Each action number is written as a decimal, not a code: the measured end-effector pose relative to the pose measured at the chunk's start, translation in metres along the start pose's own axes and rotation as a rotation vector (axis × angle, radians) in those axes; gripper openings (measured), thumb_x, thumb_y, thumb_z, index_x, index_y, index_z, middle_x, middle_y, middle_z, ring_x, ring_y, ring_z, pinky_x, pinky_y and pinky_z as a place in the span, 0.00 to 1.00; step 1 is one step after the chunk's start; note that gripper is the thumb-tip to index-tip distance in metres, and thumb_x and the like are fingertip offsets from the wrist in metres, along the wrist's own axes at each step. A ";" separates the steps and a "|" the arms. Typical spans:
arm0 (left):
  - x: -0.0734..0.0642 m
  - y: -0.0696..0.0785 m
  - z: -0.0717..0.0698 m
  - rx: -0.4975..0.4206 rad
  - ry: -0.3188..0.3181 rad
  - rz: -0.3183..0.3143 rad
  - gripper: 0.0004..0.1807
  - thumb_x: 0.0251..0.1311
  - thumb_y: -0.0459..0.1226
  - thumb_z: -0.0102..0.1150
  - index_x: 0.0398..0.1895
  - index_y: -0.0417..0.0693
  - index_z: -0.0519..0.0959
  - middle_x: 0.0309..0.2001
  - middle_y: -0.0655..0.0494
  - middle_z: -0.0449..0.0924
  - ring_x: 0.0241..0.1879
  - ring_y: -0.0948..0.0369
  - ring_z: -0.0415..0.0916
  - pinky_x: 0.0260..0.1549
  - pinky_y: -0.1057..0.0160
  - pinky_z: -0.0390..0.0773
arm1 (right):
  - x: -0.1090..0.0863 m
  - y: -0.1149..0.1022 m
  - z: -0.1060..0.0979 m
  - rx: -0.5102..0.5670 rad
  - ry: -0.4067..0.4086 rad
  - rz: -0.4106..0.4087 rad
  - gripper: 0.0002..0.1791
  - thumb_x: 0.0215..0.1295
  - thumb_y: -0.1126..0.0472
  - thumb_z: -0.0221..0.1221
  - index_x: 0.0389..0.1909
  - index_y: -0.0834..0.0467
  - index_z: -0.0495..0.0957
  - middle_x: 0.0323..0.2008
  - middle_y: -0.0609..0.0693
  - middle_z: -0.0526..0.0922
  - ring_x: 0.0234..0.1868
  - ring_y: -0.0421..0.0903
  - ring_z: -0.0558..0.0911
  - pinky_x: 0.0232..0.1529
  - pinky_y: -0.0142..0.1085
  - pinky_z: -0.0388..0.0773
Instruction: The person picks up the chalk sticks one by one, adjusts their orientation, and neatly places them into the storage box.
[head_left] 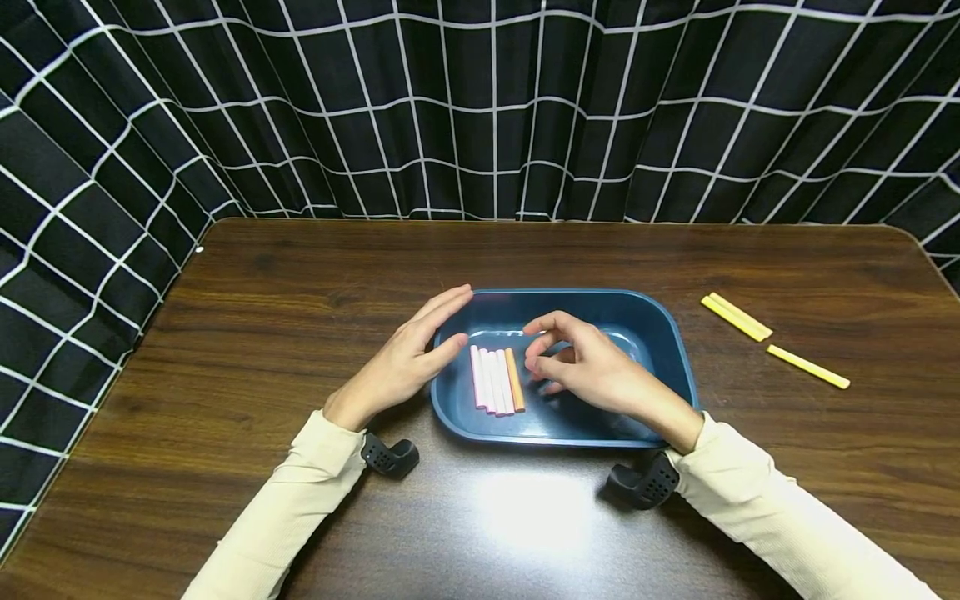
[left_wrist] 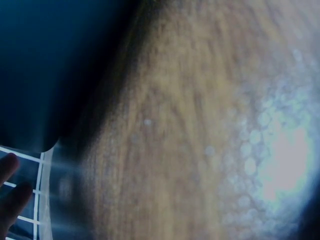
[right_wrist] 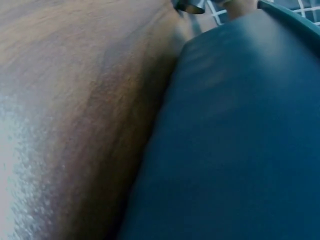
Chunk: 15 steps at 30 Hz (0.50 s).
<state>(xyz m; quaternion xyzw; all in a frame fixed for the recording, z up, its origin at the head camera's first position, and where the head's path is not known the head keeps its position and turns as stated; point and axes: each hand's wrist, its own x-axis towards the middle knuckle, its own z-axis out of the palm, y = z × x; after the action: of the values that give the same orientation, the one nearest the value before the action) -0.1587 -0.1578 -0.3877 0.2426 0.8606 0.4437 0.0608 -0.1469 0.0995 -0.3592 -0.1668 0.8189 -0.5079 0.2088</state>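
Wood-grain table [head_left: 262,350], super shiny in front of the blue tray [head_left: 562,440] sitting on it. Right of the tray: two yellow sticks [head_left: 735,318] together, third one [head_left: 807,367] just beside.

My right hand [head_left: 588,367] hides part of the blue tray [head_left: 558,429]. Both my cream sleeves [head_left: 292,500] run off the head view's bottom edge. My left-wrist view crops two dim fingers [left_wrist: 15,202] and blurs the tabletop [left_wrist: 170,150]; my right-wrist view cuts off the tray.

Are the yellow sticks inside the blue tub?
No, the yellow sticks lie on the table, outside the blue tub.
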 end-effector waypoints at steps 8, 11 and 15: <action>0.000 0.001 0.000 0.006 0.000 -0.006 0.31 0.73 0.42 0.51 0.77 0.52 0.59 0.78 0.58 0.53 0.78 0.59 0.50 0.76 0.49 0.53 | -0.008 -0.006 -0.013 -0.045 0.033 -0.004 0.23 0.68 0.65 0.58 0.61 0.68 0.69 0.45 0.61 0.80 0.40 0.52 0.87 0.40 0.40 0.86; 0.001 0.001 0.000 0.008 0.003 0.004 0.31 0.73 0.41 0.51 0.76 0.51 0.59 0.78 0.56 0.54 0.78 0.58 0.51 0.76 0.48 0.53 | -0.012 -0.009 -0.019 -0.063 0.052 -0.012 0.23 0.68 0.63 0.59 0.60 0.67 0.70 0.45 0.61 0.80 0.39 0.51 0.86 0.40 0.39 0.86; 0.000 0.001 0.000 0.007 0.004 0.007 0.31 0.73 0.41 0.50 0.76 0.50 0.59 0.78 0.55 0.54 0.78 0.58 0.50 0.76 0.48 0.53 | -0.019 -0.011 -0.026 -0.077 0.070 -0.019 0.23 0.69 0.61 0.60 0.61 0.67 0.69 0.47 0.61 0.80 0.40 0.50 0.86 0.41 0.39 0.85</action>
<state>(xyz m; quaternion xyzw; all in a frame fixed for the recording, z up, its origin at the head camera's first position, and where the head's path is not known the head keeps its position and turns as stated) -0.1585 -0.1573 -0.3867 0.2450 0.8613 0.4416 0.0565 -0.1436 0.1236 -0.3361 -0.1647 0.8431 -0.4835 0.1684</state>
